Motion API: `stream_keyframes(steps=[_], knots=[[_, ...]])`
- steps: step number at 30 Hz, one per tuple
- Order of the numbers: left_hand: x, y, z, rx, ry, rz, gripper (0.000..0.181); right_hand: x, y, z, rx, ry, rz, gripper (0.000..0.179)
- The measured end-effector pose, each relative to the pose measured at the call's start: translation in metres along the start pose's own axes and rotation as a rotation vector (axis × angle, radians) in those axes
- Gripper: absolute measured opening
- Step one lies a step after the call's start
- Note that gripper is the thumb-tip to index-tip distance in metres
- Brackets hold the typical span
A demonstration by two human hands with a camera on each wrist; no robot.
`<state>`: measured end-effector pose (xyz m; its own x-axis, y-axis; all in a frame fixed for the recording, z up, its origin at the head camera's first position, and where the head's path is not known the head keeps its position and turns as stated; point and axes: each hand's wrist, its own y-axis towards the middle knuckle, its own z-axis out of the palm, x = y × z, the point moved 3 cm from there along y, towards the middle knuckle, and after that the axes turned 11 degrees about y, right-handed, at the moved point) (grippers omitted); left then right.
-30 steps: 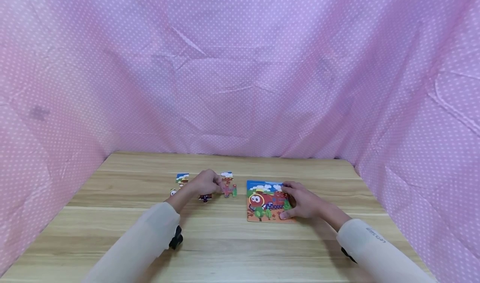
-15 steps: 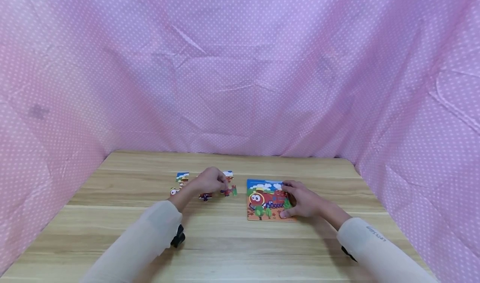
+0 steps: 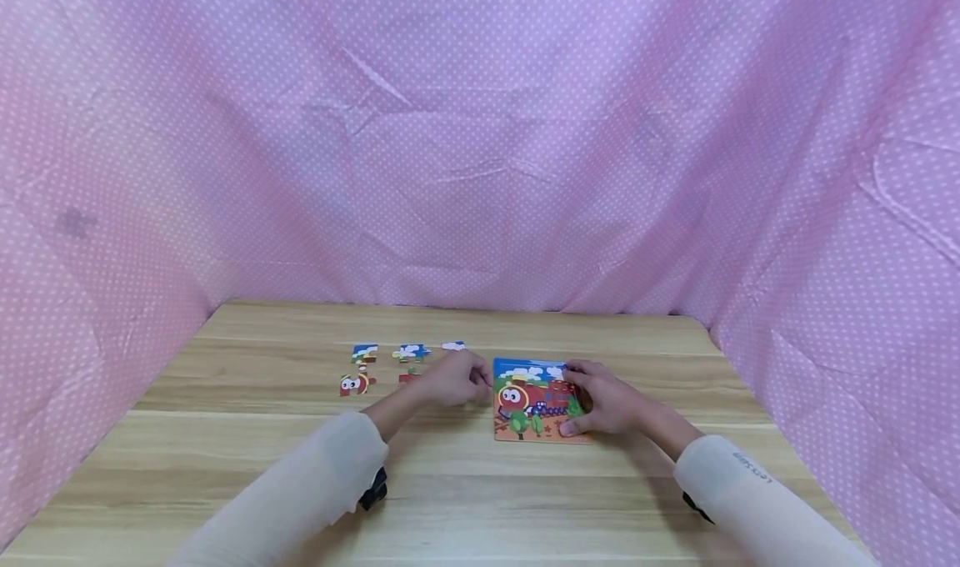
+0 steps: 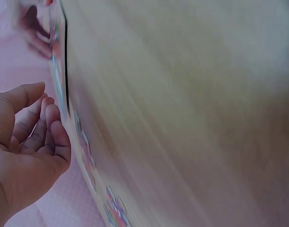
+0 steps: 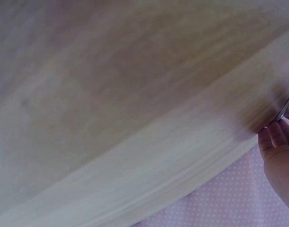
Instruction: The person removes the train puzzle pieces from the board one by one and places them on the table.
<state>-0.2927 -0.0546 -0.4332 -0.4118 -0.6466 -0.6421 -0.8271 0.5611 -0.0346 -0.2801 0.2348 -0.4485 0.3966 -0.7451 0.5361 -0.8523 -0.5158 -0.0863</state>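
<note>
In the head view, my right hand (image 3: 609,402) grips the right side of a square puzzle board (image 3: 525,425) printed with a cartoon train, its thumb on the near right part. In the right wrist view, those fingertips (image 5: 272,135) meet the board's edge. My left hand (image 3: 453,378) hovers at the board's left edge, fingers loosely curled. In the left wrist view, nothing shows between its thumb and fingers. Loose puzzle pieces lie left of the board: a face piece (image 3: 355,384), a sky piece (image 3: 412,351) and a corner piece (image 3: 365,353). The left hand partly hides others.
A cloud piece (image 3: 453,345) lies just beyond the left hand. All of this rests on a wooden table (image 3: 480,500). Pink dotted cloth (image 3: 480,175) hangs behind the table and along both sides.
My left hand has moved right, from over the loose pieces to the board's left edge, uncovering the sky piece. The right hand and board have stayed in place.
</note>
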Motion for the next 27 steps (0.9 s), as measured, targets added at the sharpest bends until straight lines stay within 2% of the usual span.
stream_keyframes(steps=[3, 7, 13, 19, 27], knots=[[-0.007, 0.000, 0.009, 0.022, -0.005, 0.042, 0.007, 0.000, 0.000, 0.000, 0.002, 0.003, 0.002, 0.105], [-0.015, 0.000, 0.020, 0.038, 0.049, 0.074, 0.005, 0.001, -0.001, 0.000, 0.003, 0.012, 0.007, 0.104], [-0.022, -0.002, 0.031, 0.057, 0.148, 0.057, 0.019, 0.002, -0.001, -0.001, 0.002, 0.015, 0.010, 0.103], [-0.026, -0.004, 0.033, 0.055, 0.151, 0.056, 0.025, 0.003, -0.001, 0.000, 0.004, 0.015, 0.011, 0.102], [-0.030, -0.007, 0.032, 0.075, 0.111, 0.014, 0.027, 0.002, 0.000, 0.000, 0.008, 0.008, -0.001, 0.103]])
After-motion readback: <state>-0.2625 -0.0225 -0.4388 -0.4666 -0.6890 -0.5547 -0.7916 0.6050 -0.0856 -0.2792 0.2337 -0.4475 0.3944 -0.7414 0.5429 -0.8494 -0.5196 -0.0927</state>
